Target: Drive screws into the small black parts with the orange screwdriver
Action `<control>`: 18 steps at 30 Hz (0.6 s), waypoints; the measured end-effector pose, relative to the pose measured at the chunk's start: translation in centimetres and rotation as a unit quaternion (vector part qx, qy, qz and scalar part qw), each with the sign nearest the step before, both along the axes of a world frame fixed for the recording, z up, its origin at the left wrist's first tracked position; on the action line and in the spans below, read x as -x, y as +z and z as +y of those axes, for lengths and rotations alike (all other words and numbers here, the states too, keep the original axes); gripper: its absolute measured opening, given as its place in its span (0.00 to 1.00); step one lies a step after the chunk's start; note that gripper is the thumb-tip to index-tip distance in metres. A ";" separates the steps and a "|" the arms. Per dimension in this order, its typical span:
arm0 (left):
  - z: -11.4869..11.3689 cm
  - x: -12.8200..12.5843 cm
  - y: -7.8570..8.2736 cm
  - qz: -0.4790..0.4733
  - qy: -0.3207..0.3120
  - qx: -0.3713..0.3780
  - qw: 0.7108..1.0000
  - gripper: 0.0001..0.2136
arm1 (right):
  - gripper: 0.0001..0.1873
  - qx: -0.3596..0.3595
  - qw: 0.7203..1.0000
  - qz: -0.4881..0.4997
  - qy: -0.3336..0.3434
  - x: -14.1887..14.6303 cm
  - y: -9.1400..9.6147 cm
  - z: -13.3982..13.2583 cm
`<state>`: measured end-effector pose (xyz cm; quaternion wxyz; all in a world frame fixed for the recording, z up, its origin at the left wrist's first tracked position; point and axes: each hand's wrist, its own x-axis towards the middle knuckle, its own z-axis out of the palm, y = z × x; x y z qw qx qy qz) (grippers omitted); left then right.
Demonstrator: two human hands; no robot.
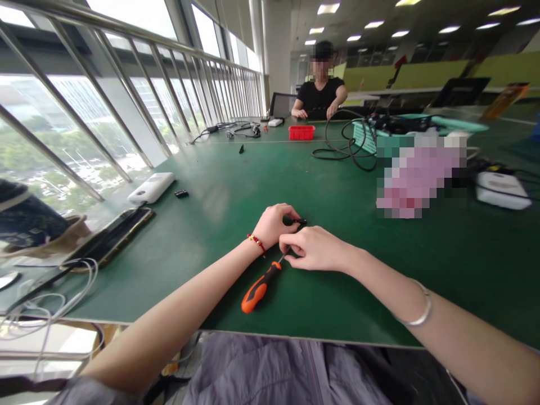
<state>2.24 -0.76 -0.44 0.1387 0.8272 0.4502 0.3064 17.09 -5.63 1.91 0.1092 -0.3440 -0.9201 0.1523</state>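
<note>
My left hand (275, 226), with a red beaded bracelet at its wrist, is closed on a small black part (301, 221) just above the green table. Most of that part is hidden by the fingers, so its kind is unclear. Close beside it, my right hand (317, 248) has its thumb and forefinger closed around the thin metal shaft of a screwdriver (260, 288). The orange and black handle points toward me and to the left, at the table surface. Its tip is hidden behind the right fingers.
A small black piece (181, 193), a white box (152, 188) and a phone (109, 239) lie left. Further back are a red tray (301, 133) and a teal basket (365, 136) with cables. A person (321, 93) sits opposite. A white adapter (502, 190) is at right.
</note>
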 end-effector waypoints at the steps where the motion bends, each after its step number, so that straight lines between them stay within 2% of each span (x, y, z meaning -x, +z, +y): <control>1: 0.0 0.0 0.0 0.001 0.001 -0.001 1.000 0.04 | 0.07 -0.006 1.000 -0.005 0.000 0.2 -0.2 0.0; 5: 0.0 0.0 0.0 0.004 0.002 -0.001 1.000 0.04 | 0.12 -0.061 0.998 -0.019 0.023 0.5 -0.3 -0.3; 10: 0.0 0.0 0.0 0.000 -0.007 -0.003 1.000 0.04 | 0.21 -0.081 0.991 -0.013 0.106 0.8 0.2 -1.6; 14: 0.0 0.0 -0.1 -0.001 -0.017 -0.008 1.000 0.03 | 0.16 -0.132 0.981 -0.030 0.142 1.4 0.2 -2.6; 18: -0.1 0.0 0.1 0.003 -0.005 -0.014 1.000 0.03 | 0.08 -0.219 0.965 -0.013 0.142 1.8 -0.1 -2.8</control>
